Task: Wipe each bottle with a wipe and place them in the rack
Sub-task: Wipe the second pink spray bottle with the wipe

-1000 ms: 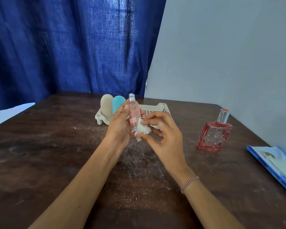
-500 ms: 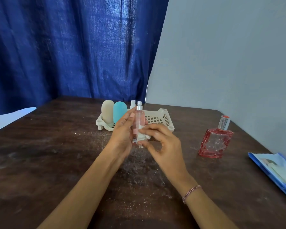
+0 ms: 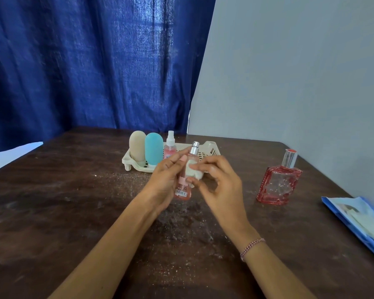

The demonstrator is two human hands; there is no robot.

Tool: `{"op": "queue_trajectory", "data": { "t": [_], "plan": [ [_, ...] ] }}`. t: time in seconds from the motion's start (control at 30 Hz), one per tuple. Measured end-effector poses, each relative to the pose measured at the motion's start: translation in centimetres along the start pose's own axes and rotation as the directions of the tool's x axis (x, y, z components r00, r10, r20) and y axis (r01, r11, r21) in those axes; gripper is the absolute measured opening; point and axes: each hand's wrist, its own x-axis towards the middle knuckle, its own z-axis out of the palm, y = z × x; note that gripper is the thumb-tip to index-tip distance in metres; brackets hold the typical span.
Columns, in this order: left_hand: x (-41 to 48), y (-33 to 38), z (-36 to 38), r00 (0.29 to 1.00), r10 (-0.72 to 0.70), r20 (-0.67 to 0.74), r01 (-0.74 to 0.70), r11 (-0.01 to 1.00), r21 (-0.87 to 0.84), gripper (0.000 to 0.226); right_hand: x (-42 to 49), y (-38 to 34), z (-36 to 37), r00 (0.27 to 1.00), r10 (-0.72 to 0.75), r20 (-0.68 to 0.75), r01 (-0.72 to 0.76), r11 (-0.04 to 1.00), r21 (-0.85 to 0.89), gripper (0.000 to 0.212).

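Bottles counted: five. Three stand in the cream slotted plastic rack (image 3: 209, 147): one beige rounded bottle (image 3: 137, 147), one teal rounded bottle (image 3: 153, 151) and one small pink spray bottle with clear cap (image 3: 170, 145). One square red glass perfume bottle (image 3: 277, 184) stands on the dark brown wooden table (image 3: 73, 212), well right of the rack. The left hand (image 3: 164, 180) grips one slim pink spray bottle with silver cap (image 3: 183, 184) upright in front of the rack. Its label shows a barcode and a letter A; the rest is unreadable. The right hand (image 3: 220, 186) pinches one crumpled white wipe (image 3: 193, 171) against this bottle. One blue wipe pack (image 3: 358, 221) lies at the table's right edge, its print illegible.
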Motion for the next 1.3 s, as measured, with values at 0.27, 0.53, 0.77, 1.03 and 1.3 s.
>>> {"op": "queue_trajectory", "data": {
  "t": [0.27,0.53,0.77,1.03,1.3],
  "plan": [
    [0.2,-0.2,-0.4,0.999,0.034,0.029,-0.035,0.998,0.043,0.030,-0.2,-0.3,0.0,0.997,-0.076,0.006,0.076,0.985,-0.158,0.025],
    [-0.5,-0.9,0.1,0.958,0.212,0.195,-0.283,0.816,0.505,0.033,0.0,-0.2,-0.5,0.999,-0.024,-0.036,0.015,0.971,-0.241,0.030],
    [-0.5,-0.9,0.1,0.933,0.319,0.169,-0.355,0.723,0.593,0.032,0.2,0.4,-0.7,0.996,-0.039,-0.085,0.019,0.973,-0.230,0.022],
    [-0.3,-1.4,-0.2,0.909,0.351,0.225,-0.400,0.579,0.711,0.037,0.2,0.5,-0.5,0.997,-0.054,-0.051,0.042,0.976,-0.214,0.025],
    [-0.8,-1.1,0.1,0.924,0.322,0.207,-0.371,0.617,0.694,0.045,0.5,0.9,-0.7,0.993,-0.009,-0.114,-0.001,0.996,-0.091,0.018]
  ]
}}
